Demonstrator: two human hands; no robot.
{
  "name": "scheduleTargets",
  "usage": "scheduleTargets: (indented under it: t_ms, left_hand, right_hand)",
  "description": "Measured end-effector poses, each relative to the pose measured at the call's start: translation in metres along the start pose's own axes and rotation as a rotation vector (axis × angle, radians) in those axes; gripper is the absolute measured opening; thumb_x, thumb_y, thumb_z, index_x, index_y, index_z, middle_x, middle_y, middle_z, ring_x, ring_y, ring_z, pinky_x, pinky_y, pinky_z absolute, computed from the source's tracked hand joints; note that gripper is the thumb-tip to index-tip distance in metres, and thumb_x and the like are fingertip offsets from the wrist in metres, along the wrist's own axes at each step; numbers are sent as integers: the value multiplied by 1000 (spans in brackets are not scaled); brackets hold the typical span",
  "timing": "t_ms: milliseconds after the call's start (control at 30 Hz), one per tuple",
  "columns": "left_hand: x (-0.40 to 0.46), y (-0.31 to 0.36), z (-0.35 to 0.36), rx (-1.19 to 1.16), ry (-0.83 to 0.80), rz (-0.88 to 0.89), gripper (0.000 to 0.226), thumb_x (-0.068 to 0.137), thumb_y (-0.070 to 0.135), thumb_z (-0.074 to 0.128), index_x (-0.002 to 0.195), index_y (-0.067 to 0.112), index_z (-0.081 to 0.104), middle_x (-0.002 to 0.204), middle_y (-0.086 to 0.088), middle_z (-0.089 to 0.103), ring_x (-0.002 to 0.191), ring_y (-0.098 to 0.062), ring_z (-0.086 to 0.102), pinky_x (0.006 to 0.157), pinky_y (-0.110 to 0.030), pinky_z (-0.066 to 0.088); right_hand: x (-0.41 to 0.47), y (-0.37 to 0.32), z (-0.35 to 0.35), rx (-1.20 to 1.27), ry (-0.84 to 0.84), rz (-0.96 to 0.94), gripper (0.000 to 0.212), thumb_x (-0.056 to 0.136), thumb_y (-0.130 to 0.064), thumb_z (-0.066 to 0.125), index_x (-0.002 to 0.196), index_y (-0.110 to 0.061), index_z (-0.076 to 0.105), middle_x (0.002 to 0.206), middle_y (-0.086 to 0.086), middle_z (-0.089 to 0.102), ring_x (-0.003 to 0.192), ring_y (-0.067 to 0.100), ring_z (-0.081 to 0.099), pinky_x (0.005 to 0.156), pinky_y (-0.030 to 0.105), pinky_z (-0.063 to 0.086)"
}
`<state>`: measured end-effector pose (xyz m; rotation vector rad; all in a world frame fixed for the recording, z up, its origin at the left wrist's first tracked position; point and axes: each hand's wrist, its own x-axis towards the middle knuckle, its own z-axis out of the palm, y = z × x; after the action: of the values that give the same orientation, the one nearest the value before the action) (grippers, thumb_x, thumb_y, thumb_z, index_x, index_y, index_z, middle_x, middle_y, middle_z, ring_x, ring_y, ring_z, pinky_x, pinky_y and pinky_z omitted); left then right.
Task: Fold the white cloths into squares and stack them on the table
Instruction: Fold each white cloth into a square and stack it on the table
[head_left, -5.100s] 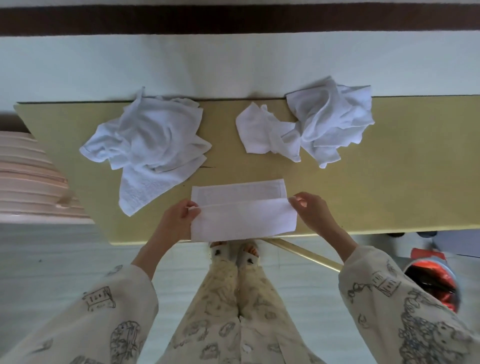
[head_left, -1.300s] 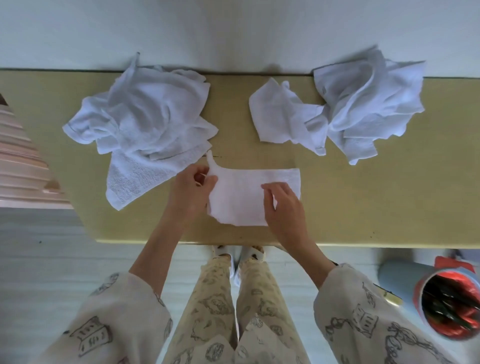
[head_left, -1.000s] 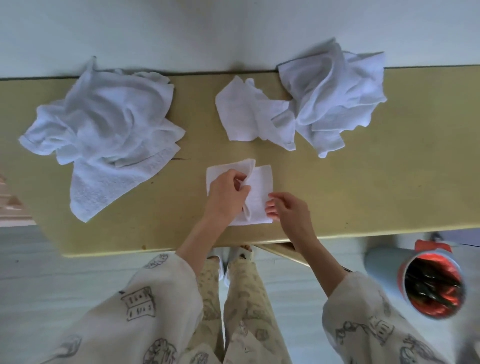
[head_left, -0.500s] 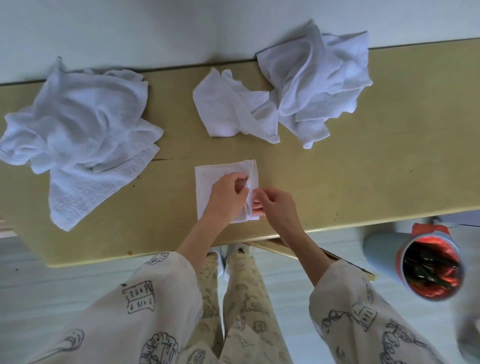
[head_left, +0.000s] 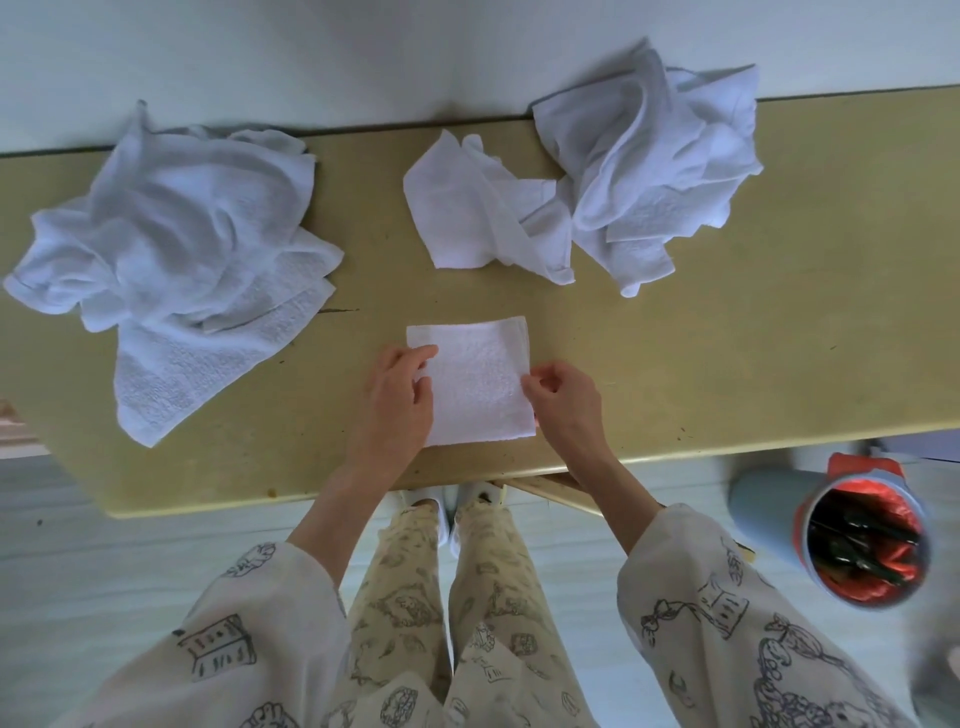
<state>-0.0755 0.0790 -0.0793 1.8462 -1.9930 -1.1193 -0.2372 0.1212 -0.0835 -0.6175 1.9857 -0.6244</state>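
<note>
Since half a second ago, both hands have slid apart to opposite edges of the folded cloth (head_left: 475, 382), which now shows as a neat square lying flat near the front edge of the surface (head_left: 753, 364). From the head view, the left hand (head_left: 397, 402) rests on the square's left edge with fingers loosely spread, while the right hand (head_left: 563, 397) pinches the right edge between thumb and fingertips. A crumpled pile of white cloths (head_left: 171, 260) sits to the left, well apart. Another rumpled heap (head_left: 644, 161) lies at the back right, with a flatter cloth (head_left: 467, 213) touching it. A red-lined bin (head_left: 862, 545) stands on the floor at right.
</note>
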Motion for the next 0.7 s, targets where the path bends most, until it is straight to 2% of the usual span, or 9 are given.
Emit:
scheduleTargets:
  t_ms: [100,200,333,500,567,700]
  left_hand:
    - [7,-1,1,146,-56,123,42,92,3,44,132,13,47,130,-2,43,115,-21,41,92,-31,41]
    - [16,0,0,304,-140,171,45,93,13,45,138,15,38,145,1,30,125,-24,30,98,-35,36]
    - [24,-4,-2,483,-251,204,54,95,31,43,144,20,24,154,5,15,130,-27,21,105,-39,26]
    - [25,-15,0,644,-273,266,61,96,40,36,147,20,10,156,5,4,132,-27,19,104,-40,26]
    - [26,-18,2,665,-266,287,62,96,40,36,147,19,9,157,3,4,132,-28,20,103,-41,27]
    - [27,-23,2,644,-249,325,58,96,37,36,147,18,15,156,2,11,130,-29,24,101,-42,29]
  right_hand:
    - [0,-1,0,-6,5,5,15,88,-14,53,98,-8,62,83,-3,57,80,14,53,72,25,38]
    - [2,-2,1,-18,8,4,13,88,-14,53,95,-8,62,82,-2,57,79,16,53,70,25,38]
    - [3,-1,1,-39,8,-6,14,89,-15,52,97,-7,62,87,0,59,82,16,54,71,26,39]
    - [3,-1,3,-104,28,-39,8,90,-16,53,92,-11,58,88,-2,58,81,14,53,70,23,37]
    - [1,1,3,-118,29,-51,5,89,-17,55,91,-13,55,87,-3,58,82,14,53,70,23,38]
    - [-6,5,1,-160,-5,-68,19,87,-16,59,105,-9,57,91,-2,59,85,14,54,75,24,41]
